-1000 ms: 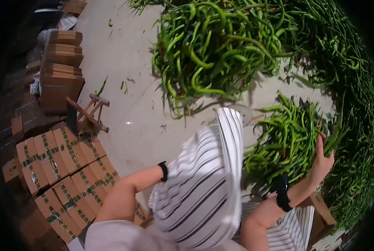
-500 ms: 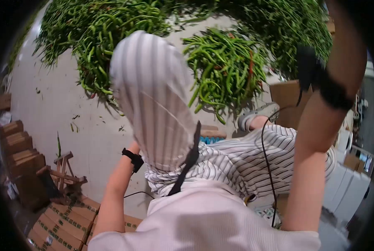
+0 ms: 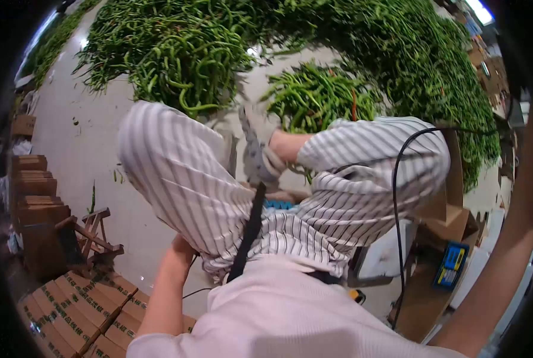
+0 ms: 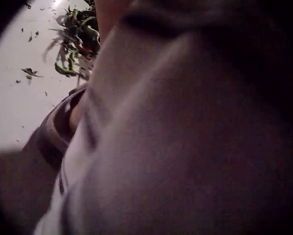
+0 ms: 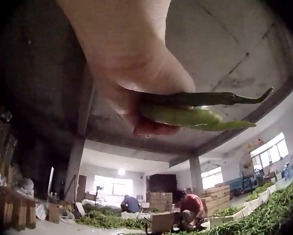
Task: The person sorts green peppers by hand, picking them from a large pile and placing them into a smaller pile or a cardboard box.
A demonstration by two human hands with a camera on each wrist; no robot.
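Note:
In the right wrist view my right hand (image 5: 136, 68) is raised and grips green chili peppers, a dark green pepper (image 5: 212, 99) and a paler one (image 5: 185, 117), their ends sticking out past the fingers. My right forearm (image 3: 517, 203) reaches up along the right edge of the head view, where the hand itself is lost in the dark rim. The left forearm (image 3: 168, 271) comes down beside the left knee in striped trousers (image 3: 183, 173), which hides the left hand. Trouser cloth (image 4: 175, 132) fills most of the left wrist view. A small pile of chili peppers (image 3: 314, 98) lies beyond my foot.
Larger heaps of peppers (image 3: 189, 65) spread across the floor ahead and right. Printed cartons (image 3: 75, 310) and a wooden stool (image 3: 90, 235) stand left. On the right is an open cardboard box (image 3: 451, 221); a black cable (image 3: 397, 209) crosses my leg. Other people (image 5: 190, 208) crouch farther off.
My right arm has lifted from the small pepper pile and swung out to the right and up. The head view has turned rightward, and my left knee has lowered to the left.

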